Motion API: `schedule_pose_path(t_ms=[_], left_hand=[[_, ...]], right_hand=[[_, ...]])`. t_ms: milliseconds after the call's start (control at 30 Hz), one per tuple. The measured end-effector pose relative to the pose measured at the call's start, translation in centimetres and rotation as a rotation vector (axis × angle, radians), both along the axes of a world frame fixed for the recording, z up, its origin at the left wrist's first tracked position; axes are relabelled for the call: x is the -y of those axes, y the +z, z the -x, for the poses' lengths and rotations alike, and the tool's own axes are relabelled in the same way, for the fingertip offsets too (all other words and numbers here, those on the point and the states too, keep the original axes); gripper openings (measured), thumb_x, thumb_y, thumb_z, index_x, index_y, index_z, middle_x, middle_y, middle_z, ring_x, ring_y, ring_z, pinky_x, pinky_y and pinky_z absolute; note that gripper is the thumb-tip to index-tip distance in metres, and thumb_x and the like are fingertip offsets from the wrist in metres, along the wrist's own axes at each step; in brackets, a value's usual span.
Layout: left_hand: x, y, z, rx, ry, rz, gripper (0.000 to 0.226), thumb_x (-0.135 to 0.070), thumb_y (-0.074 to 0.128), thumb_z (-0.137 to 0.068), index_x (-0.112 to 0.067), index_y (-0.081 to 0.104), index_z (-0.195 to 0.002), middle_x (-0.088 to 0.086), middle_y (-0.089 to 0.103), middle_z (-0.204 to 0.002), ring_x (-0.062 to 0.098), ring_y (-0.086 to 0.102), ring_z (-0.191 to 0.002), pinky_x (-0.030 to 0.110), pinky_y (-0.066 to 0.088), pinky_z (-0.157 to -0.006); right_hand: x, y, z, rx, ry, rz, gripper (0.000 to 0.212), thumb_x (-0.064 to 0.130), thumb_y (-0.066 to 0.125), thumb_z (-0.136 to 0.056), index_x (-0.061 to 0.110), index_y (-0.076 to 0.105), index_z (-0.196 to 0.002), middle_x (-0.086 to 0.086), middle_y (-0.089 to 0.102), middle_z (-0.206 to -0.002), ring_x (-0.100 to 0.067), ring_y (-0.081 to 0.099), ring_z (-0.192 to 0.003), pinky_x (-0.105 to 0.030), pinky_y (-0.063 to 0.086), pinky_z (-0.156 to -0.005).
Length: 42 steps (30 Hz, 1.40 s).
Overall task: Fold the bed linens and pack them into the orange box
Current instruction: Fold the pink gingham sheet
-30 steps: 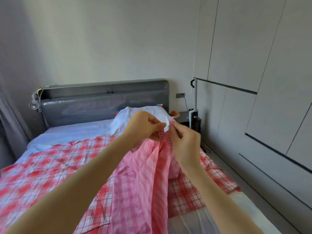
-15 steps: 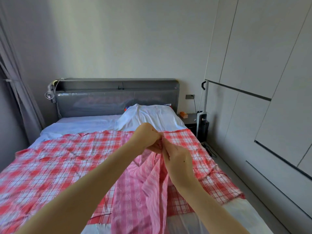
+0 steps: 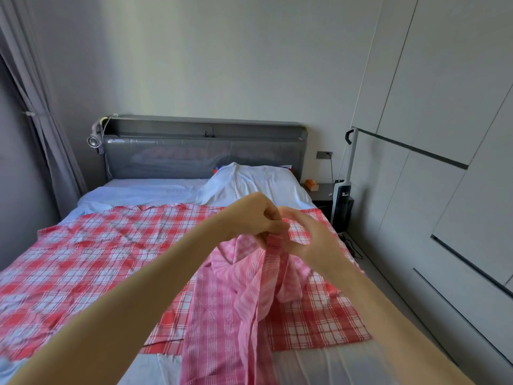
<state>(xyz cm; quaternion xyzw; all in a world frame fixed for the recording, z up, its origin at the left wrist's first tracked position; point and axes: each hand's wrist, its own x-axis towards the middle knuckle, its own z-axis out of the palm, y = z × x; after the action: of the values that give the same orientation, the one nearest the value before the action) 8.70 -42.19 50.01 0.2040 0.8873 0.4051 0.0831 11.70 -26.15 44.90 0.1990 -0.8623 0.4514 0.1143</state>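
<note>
The person is holding a pink checked cloth (image 3: 236, 301) up over the bed (image 3: 155, 190), with both forearms reaching forward. The left hand (image 3: 255, 218) is curling its fingers (image 3: 273, 225) tightly and pinching the gathered top hem of the cloth. The right hand (image 3: 311, 240) is just beside it and touching it. Its thumb and fingers are curving into a loop, and their tips are closing on the same hem, though this hand is blurred. The cloth is hanging from the two hands in long folds, with its lower part trailing down towards the near end of the bed.

Under it, a red checked sheet (image 3: 97, 259) is lying spread and rumpled across most of the mattress. A white pillow (image 3: 258, 182) is leaning against the grey headboard (image 3: 205, 157). To the right, a small orange object (image 3: 312, 185) is sitting on the dark nightstand (image 3: 326, 193), and an upright vacuum cleaner (image 3: 341, 195) is standing next to the wardrobe (image 3: 444, 134). A grey curtain (image 3: 41, 120) is hanging on the left.
</note>
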Motion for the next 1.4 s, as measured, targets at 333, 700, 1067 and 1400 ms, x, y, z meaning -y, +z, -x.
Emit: schedule_pose_path(t_ms=[333,700,1067,1400], left_hand=[[-0.7,0.9,0.4,-0.087,0.103,-0.435,0.03,-0.028,0.058,-0.092,0.0,0.066,-0.084,0.006,0.067,-0.068,0.01,0.066,-0.058,0.022,0.055,-0.058],[-3.8,-9.2,1.4,-0.612,0.344,-0.446,0.02,-0.027,0.051,-0.093,-0.011,0.061,-0.086,-0.004,0.065,-0.073,0.017,0.063,-0.067,0.043,0.055,-0.058],[-6.6,-12.0,2.4,-0.727,0.561,-0.29,0.01,-0.007,0.053,-0.078,-0.004,0.052,-0.087,0.005,0.058,-0.067,0.021,0.052,-0.057,0.032,0.039,-0.05],[-6.6,-13.4,2.1,-1.138,0.269,-0.287,0.016,-0.008,0.05,-0.088,0.001,0.064,-0.089,0.006,0.059,-0.07,0.018,0.054,-0.055,0.028,0.046,-0.048]], right_hand=[[-1.3,4.0,2.9,0.097,0.148,0.334,0.012,0.004,0.058,-0.089,-0.003,0.065,-0.095,-0.012,0.066,-0.085,-0.017,0.064,-0.08,-0.025,0.056,-0.078],[-1.6,7.2,5.4,0.015,0.096,0.538,0.011,0.004,0.055,-0.091,0.008,0.064,-0.085,0.009,0.064,-0.064,-0.005,0.059,-0.061,-0.018,0.051,-0.063],[-1.5,9.0,6.2,-0.036,0.057,0.627,0.012,0.003,0.055,-0.092,0.006,0.062,-0.083,0.01,0.063,-0.06,-0.003,0.058,-0.06,-0.016,0.049,-0.062],[-2.8,10.5,5.8,-0.082,0.002,0.658,0.014,0.002,0.055,-0.091,0.007,0.062,-0.081,0.006,0.062,-0.062,-0.004,0.058,-0.059,-0.016,0.049,-0.06]])
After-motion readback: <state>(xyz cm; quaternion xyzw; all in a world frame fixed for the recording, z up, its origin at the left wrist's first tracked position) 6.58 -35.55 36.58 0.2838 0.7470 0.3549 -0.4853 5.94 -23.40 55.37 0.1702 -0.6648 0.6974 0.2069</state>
